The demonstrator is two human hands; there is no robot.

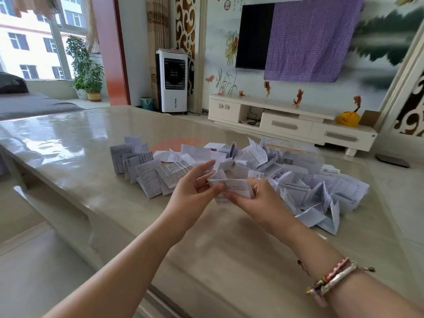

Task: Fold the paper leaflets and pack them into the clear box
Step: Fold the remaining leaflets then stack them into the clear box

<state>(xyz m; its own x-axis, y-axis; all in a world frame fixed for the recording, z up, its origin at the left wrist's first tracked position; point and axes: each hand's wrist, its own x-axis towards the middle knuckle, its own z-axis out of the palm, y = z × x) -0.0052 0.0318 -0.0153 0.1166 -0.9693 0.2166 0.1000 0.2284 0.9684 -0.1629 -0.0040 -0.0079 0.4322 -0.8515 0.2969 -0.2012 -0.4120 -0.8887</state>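
- White folded paper leaflets (146, 177) spread on the glossy beige table (68, 143) carry dense rows of small dark print; the characters are too small and blurred to read
- The white printed leaflet (231, 188) held between the two hands shows lines of print, equally illegible
- A round red seal-like mark (227, 5) on the painted wall mural (220, 42), left of the black wall television (254, 35), holds one character; it cannot be made out; faint vertical writing beside it is also unreadable
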